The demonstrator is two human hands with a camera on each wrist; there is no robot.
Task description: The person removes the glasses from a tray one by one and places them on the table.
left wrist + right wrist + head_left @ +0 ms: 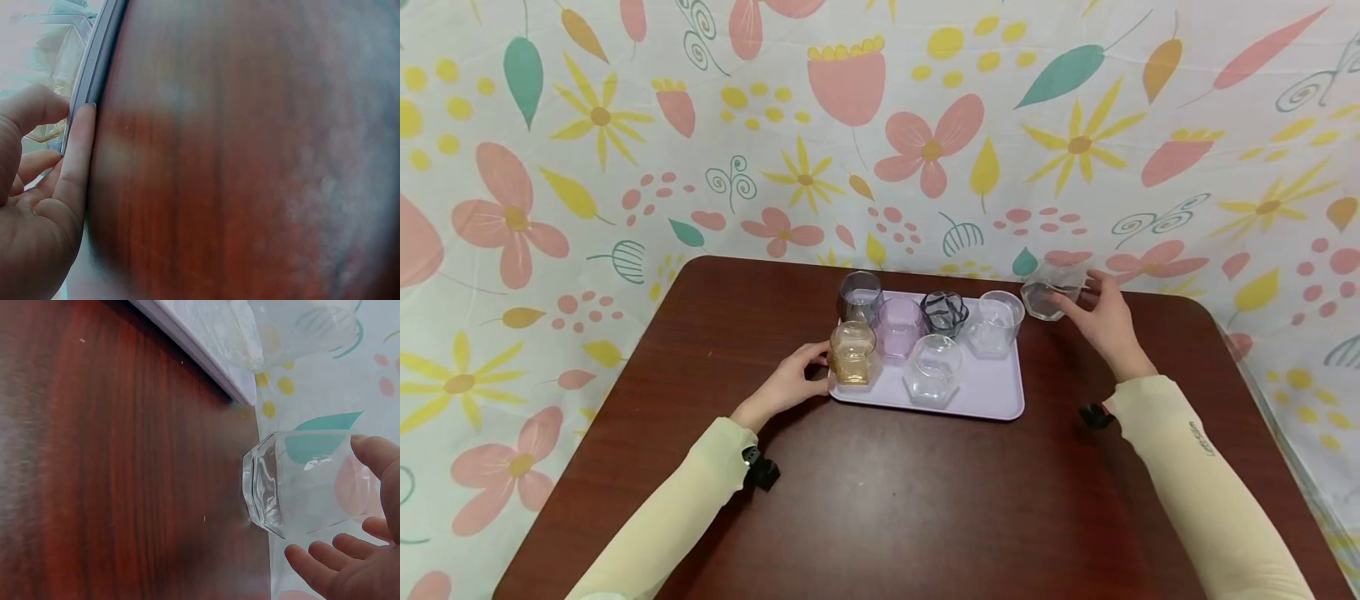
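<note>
My left hand [786, 379] grips the left edge of a pale lilac tray [977, 392], beside an amber glass [852, 358]. In the left wrist view, the tray rim [94, 69] lies between its fingers. Beyond the tray's back right corner, my right hand [1108, 321] holds a clear glass [1043, 298]. Its thumb touches the upper part of this glass in the right wrist view, and the other fingers spread along the opposite side. The clear glass [300, 487] looks upright or slightly tilted; I cannot tell whether its base touches the table.
On the tray stand a smoky grey glass [860, 296], a pink glass [900, 329], a dark-patterned glass [945, 314] and two clear glasses, one at the front [934, 371] and one at the right [996, 325]. A patterned cloth [850, 150] hangs behind the brown table [880, 500].
</note>
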